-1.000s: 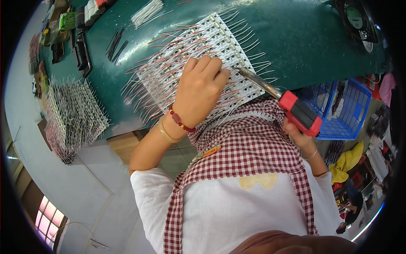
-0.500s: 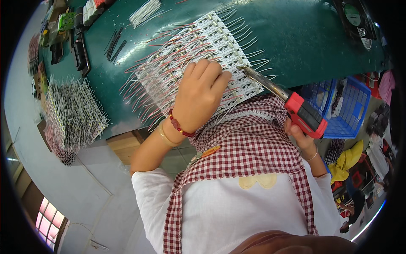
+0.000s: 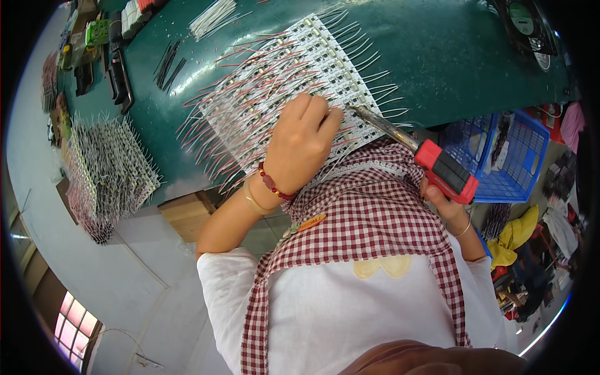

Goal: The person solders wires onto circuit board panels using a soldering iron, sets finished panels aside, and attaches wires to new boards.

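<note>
A white panel of small circuit boards [image 3: 311, 42] lies on the green table, with rows of red and white wires sticking out from it. My left hand [image 3: 304, 140] rests over the panel's near part, its fingers curled and pinched together; what the fingertips hold is hidden under them. In my right hand [image 3: 442, 201] is a soldering iron [image 3: 447, 170] with a red and black handle, gripped from below. Its metal tip points left and reaches the panel just right of my left fingertips. Whether the tip touches a board, I cannot tell.
A stack of wired panels [image 3: 109, 172] overhangs the table's left edge. White wires [image 3: 212, 19] and black strips [image 3: 167, 67] lie on the green table [image 3: 431, 62] at the back. Blue crates [image 3: 515, 159] stand below at right; a dark round device [image 3: 522, 25] sits far right.
My left hand has shifted slightly right and toward me over the panel. The soldering iron has moved a little left, its tip slightly nearer to me.
</note>
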Tool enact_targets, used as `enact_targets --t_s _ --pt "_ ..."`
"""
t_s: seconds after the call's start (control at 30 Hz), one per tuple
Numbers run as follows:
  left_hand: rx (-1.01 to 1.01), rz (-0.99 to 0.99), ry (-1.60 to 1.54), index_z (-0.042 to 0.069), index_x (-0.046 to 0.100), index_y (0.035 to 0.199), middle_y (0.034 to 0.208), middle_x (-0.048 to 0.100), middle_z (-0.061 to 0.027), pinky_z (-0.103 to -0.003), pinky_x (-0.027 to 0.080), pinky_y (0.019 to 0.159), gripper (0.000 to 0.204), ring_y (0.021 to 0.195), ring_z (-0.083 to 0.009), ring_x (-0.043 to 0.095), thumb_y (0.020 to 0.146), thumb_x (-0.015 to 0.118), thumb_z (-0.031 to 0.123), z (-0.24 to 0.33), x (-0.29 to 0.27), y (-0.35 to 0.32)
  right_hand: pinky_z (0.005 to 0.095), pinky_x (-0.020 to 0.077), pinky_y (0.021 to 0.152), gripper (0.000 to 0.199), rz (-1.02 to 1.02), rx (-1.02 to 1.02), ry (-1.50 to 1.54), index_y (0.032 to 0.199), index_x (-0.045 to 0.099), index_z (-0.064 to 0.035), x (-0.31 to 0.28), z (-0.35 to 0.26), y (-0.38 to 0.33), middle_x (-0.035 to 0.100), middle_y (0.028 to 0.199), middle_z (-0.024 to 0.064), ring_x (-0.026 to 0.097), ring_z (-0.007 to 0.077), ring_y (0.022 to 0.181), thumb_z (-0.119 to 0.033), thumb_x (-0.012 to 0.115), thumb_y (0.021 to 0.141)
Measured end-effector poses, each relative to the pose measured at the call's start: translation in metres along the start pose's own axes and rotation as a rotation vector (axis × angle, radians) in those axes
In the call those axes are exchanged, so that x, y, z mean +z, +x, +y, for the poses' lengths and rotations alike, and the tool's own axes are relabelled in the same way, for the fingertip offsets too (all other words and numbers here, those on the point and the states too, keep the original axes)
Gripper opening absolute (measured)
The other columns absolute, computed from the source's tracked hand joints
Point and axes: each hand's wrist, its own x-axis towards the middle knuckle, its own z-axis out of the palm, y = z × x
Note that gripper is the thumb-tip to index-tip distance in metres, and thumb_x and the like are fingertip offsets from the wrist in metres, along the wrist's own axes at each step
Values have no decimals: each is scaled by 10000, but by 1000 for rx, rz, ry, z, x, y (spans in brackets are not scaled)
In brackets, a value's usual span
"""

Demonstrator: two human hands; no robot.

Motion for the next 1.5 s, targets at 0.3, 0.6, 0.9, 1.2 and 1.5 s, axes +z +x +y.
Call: enact_targets --t_s 0.3,0.6,0.9,1.2,1.5 --pt "31 -51 79 -22 599 877 812 468 -98 -344 432 679 208 771 -243 482 684 574 52 5 2 -2 298 418 504 193 -71 -14 -107 803 634 -36 -2 -5 1 572 693 62 557 192 575 -215 698 773" --pt "15 -66 54 6 639 874 758 466 -84 -345 425 649 225 723 -238 497 651 613 -12 7 -7 7 308 435 518 198 -23 -66 -111 816 639 -35 0 -8 5 588 715 66 578 206 590 -211 704 751" --pt "66 -150 79 9 627 871 772 467 -80 -341 424 640 202 727 -237 488 672 592 10 5 -12 14 297 445 523 197 -51 -82 -196 821 644 -35 -1 -9 3 610 740 73 580 211 581 -209 697 746" --pt "113 -194 228 56 639 865 802 508 -45 -336 387 671 171 759 -198 512 699 600 68 6 -19 17 266 477 592 183 15 36 164 861 637 10 -7 1 -7 631 740 53 590 136 634 -163 671 809" --pt "75 -45 136 47 627 882 799 494 -50 -347 386 684 183 762 -206 499 707 617 100 9 -8 -2 279 467 593 172 -17 -2 97 866 637 10 -8 7 -12 620 736 71 590 167 630 -143 667 791"
